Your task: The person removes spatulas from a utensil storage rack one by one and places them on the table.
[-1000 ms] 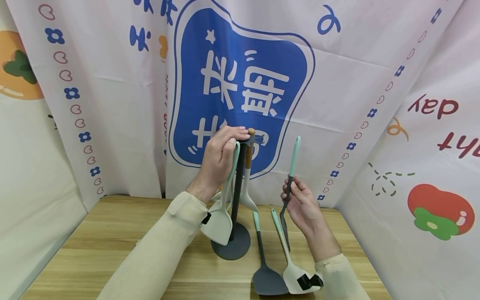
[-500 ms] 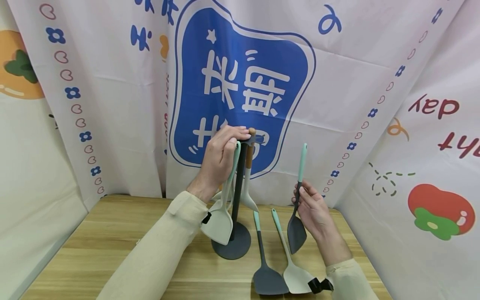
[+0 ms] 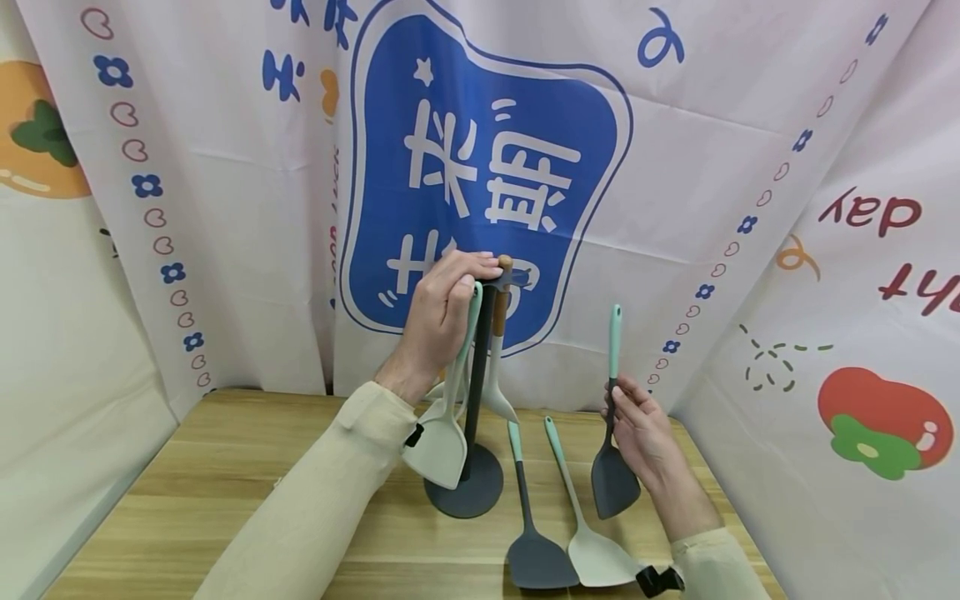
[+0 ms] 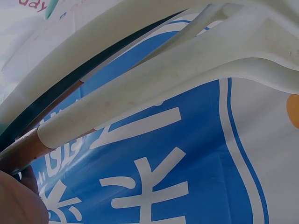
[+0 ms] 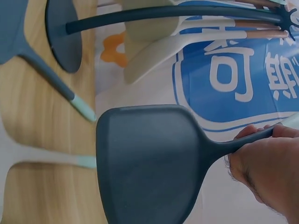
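My right hand [image 3: 647,437] holds a dark grey spatula [image 3: 615,483] by its shaft, mint handle up and blade down, raised above the table's right side. In the right wrist view, the broad blade [image 5: 149,158] fills the middle. My left hand [image 3: 438,312] grips the top of a black utensil stand [image 3: 474,400], fingers over its hooks. From the stand hang a cream spatula [image 3: 438,446] with a mint handle, below my left hand, and a white utensil with a wooden handle [image 3: 498,312]. More pale utensils hang behind, partly hidden; the left wrist view shows their shafts close up.
Right of the stand's round base [image 3: 465,496], a second dark grey spatula [image 3: 540,560] and a cream spatula [image 3: 596,557] lie side by side on the wooden table [image 3: 187,500]. Printed curtains [image 3: 712,167] enclose the back and both sides.
My right hand has moved right and slightly down with the dark grey spatula, whose blade has turned from edge-on to face the head view. My left hand has stayed on the stand.
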`<control>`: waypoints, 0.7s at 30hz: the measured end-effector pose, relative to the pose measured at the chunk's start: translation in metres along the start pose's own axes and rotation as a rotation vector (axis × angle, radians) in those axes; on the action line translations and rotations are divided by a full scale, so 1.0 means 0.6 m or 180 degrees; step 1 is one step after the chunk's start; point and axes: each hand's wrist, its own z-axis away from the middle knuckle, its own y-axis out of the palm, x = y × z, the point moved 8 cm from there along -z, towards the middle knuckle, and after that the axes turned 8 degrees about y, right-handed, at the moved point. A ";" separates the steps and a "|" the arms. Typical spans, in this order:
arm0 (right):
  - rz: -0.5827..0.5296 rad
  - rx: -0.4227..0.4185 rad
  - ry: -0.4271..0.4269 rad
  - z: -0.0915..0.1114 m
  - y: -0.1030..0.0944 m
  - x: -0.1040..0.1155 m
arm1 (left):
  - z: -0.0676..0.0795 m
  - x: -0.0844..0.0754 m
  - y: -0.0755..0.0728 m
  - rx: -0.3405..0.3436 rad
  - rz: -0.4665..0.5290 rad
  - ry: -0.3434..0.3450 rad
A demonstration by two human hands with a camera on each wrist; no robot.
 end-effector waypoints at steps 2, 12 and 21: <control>0.0031 -0.0092 0.0067 0.000 -0.009 -0.004 | 0.000 0.000 0.000 0.0005 -0.0005 0.0000; 0.0358 -0.0442 0.0531 -0.005 -0.056 -0.036 | 0.000 -0.001 -0.001 0.0017 -0.0014 -0.0015; 0.0513 -0.0467 0.0556 -0.005 -0.088 -0.052 | 0.001 0.002 0.001 0.0028 -0.0006 -0.0014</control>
